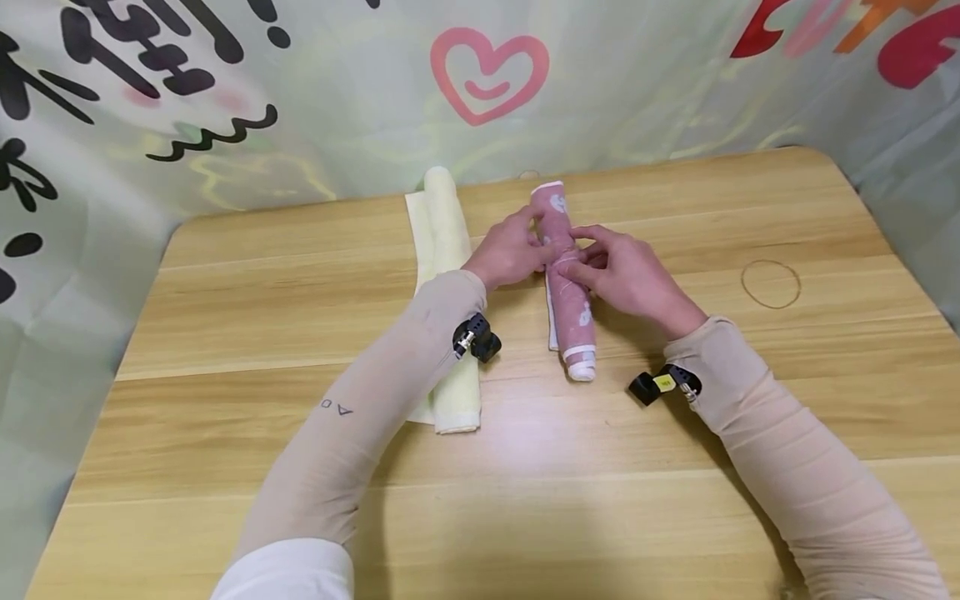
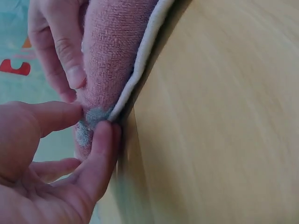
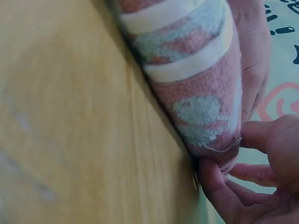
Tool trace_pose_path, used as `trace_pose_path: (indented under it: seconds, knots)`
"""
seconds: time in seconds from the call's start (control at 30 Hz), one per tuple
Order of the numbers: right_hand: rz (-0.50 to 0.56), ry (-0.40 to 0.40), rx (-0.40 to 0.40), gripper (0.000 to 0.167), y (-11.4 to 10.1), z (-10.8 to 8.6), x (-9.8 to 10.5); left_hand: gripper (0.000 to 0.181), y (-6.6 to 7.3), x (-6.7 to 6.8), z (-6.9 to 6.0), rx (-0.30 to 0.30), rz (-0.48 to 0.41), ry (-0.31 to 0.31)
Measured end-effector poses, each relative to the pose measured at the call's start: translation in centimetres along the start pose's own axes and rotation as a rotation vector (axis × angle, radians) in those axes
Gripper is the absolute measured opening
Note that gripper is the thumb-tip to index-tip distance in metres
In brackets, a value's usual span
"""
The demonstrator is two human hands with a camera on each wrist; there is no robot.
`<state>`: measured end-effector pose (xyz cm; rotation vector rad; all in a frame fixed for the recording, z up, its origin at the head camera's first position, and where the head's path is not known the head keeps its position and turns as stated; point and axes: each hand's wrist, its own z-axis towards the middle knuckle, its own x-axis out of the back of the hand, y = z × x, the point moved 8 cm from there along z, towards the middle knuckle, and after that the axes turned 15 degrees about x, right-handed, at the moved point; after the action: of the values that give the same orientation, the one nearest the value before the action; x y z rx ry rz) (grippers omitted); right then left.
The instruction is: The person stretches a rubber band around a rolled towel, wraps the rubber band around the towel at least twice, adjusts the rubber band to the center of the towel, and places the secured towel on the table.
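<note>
A rolled pink towel (image 1: 577, 312) with pale grey patterns and white edges lies lengthwise on the table. My left hand (image 1: 512, 248) grips its left side above the middle, thumb and fingers around the roll. From the right, my right hand (image 1: 626, 271) pinches the roll near its middle, close to the left thumb. A thin, light line (image 3: 224, 148) crosses the towel by the right fingers; whether it is a band or a loose thread I cannot tell. Left of the pink roll, partly behind my left forearm, lies a rolled pale yellow towel (image 1: 447, 225).
A thin rubber band (image 1: 771, 283) lies on the wooden table (image 1: 225, 333) to the right. Another thin loop (image 1: 528, 175) shows at the back edge. A printed cloth (image 1: 360, 108) with a pink heart hangs behind the table.
</note>
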<state>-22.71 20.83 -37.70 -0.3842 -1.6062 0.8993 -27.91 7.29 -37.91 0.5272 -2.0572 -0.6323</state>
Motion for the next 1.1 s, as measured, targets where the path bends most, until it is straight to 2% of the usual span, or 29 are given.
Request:
trace_pose_path:
  seconds: [0.1,0.2,0.37,0.5,0.6,0.77,1.1]
  knots:
    - [-0.008,0.002,-0.002,0.058,0.1,0.0,0.0,0.07,0.1,0.1,-0.3,0.008,0.064,0.007]
    - [-0.025,0.008,0.003,0.058,-0.1,-0.2,0.2,0.069,0.0,0.7,-0.9,0.034,0.066,0.015]
    - [-0.012,0.026,-0.007,0.061,-0.5,-0.5,0.7,0.061,-0.6,2.8,-1.7,0.065,0.04,0.068]
    - [-0.002,0.079,-0.004,0.06,-1.2,-0.8,1.6,0.054,-1.3,4.7,-2.5,0.076,0.06,0.111]
    - [-0.011,0.108,0.015,0.054,-2.4,-1.0,1.8,0.049,-2.4,5.9,-3.2,0.095,0.123,0.149]
    - [-0.034,0.109,0.073,0.044,-4.7,-1.2,1.3,0.047,-4.1,6.9,-3.7,0.103,0.22,0.205]
    - [-0.037,0.055,0.151,0.039,-9.0,-0.4,-1.9,0.07,-7.6,7.7,-4.6,0.167,0.166,0.217]
